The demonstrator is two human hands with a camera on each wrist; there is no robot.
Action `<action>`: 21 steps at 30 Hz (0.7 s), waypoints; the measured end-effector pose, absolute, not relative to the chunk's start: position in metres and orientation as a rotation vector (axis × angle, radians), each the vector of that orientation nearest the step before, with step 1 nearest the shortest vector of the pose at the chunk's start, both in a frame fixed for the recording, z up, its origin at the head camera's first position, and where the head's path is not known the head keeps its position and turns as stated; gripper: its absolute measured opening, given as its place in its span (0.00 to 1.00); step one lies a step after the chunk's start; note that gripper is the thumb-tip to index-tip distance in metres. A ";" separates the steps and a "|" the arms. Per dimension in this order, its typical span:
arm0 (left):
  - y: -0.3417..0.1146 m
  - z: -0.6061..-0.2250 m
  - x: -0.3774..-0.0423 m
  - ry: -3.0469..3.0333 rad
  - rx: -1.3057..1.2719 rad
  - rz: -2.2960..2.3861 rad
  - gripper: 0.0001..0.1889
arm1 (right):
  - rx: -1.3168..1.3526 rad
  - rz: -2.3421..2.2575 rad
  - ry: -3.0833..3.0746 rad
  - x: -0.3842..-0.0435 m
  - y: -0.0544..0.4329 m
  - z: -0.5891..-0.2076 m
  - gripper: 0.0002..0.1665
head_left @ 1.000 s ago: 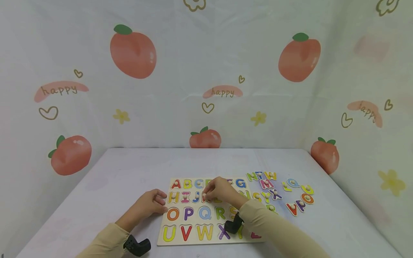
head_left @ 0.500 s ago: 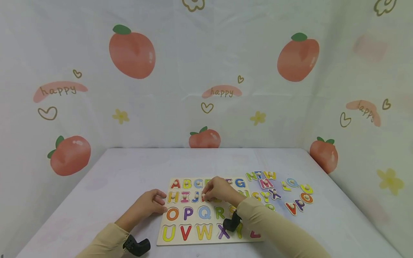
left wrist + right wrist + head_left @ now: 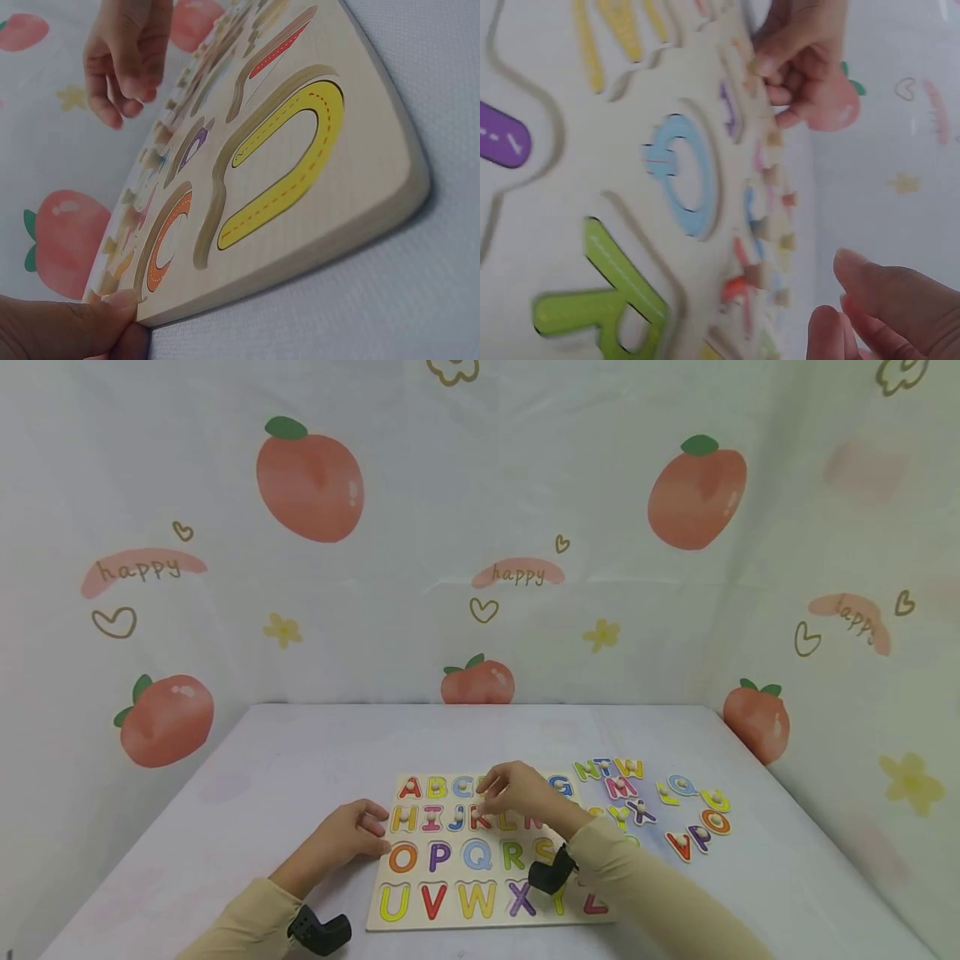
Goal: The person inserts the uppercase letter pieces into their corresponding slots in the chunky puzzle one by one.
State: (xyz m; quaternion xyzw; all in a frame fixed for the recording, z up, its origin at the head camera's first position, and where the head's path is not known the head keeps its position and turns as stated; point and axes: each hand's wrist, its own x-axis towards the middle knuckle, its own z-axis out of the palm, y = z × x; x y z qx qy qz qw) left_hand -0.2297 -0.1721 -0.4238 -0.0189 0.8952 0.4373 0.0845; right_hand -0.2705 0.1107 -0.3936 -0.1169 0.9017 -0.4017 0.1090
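A wooden alphabet puzzle board [image 3: 457,875] lies on the table. My left hand [image 3: 345,837] holds its left edge; in the left wrist view the thumb [image 3: 120,298] lies on the rim. My right hand [image 3: 521,793] hovers over the upper rows, its fingers loosely bent. Nothing shows between the thumb and fingers of the right hand [image 3: 900,307] in the right wrist view. Just below those fingers, the red K piece [image 3: 480,817] sits in the second row, beside the J piece [image 3: 457,817]. Part of the top row is hidden behind the right hand.
Loose knobbed letters lie right of the board, among them a W [image 3: 630,768], an M [image 3: 621,788], an X [image 3: 641,812], an O [image 3: 715,822] and a V [image 3: 679,846]. Printed fabric [image 3: 405,610] stands behind the table [image 3: 315,739].
My right hand has let go of the K piece and risen slightly up and to the right, uncovering it. The left hand stays at the board's edge.
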 end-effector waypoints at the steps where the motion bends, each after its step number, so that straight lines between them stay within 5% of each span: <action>1: -0.172 -0.423 -0.230 2.668 -0.055 1.304 0.24 | -0.357 -1.204 2.651 -0.271 0.114 -0.391 0.13; 21: -0.171 -0.422 -0.229 2.679 -0.053 1.285 0.24 | -0.241 -1.567 2.671 -0.264 0.229 -0.355 0.20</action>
